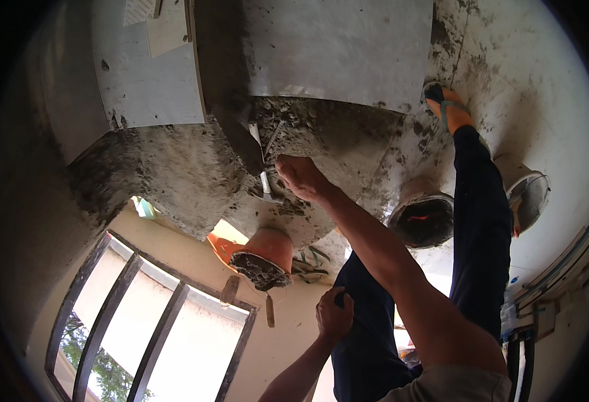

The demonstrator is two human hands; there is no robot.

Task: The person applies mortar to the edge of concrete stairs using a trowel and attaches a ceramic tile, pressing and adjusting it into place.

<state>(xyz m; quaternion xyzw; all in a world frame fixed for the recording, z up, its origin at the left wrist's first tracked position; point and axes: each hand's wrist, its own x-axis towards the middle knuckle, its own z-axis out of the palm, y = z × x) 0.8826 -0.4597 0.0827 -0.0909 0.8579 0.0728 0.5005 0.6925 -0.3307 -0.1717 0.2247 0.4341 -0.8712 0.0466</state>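
My right hand (298,177) is closed on a trowel (237,137), its dark blade pointing up and away over grey, mortar-smeared surface (160,161). Just behind the blade lies a hammer (265,184) with a pale handle, and a thin rod (274,137) is beside it. My left hand (334,315) is lower down, fingers curled against my dark trouser leg; what is in it, a small dark shape at the thumb, is too unclear to name. An orange bucket (274,248) holding grey mortar sits left of my right forearm, with a wooden-handled tool (229,289) near it.
Grey boards (334,53) span the top. My sandalled foot (448,107) is at upper right. Two more buckets (421,218) (532,194) flank my extended leg. A barred window (154,315) fills the lower left. Thin lengths of material (555,261) lie at the right edge.
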